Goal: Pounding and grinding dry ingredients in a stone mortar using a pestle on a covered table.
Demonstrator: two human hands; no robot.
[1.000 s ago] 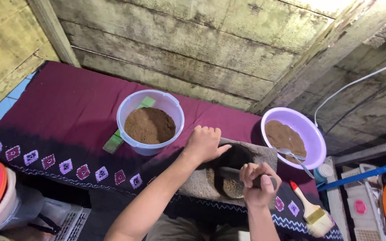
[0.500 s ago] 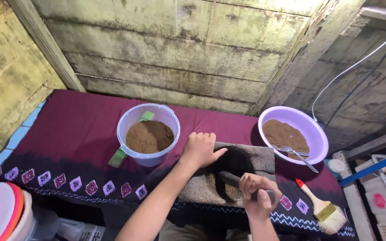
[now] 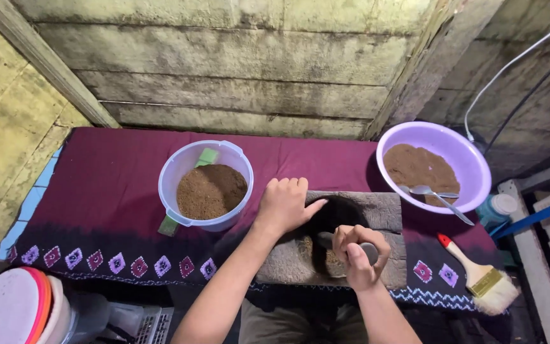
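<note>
We see the left hand (image 3: 283, 205) lying flat and open, fingers spread, on the upper left part of a grey stone mortar slab (image 3: 386, 213), while the right hand (image 3: 359, 253) is closed tightly around a dark stone pestle (image 3: 326, 241) over the hollow in that slab's middle. Left of the slab stands a pale tub (image 3: 206, 185) of brown powder; behind the slab's right end sits a lilac bowl (image 3: 433, 167) with powder and a spoon (image 3: 434, 195), and just right of the slab lies a paintbrush (image 3: 479, 274) on the maroon cloth (image 3: 106, 185).
</note>
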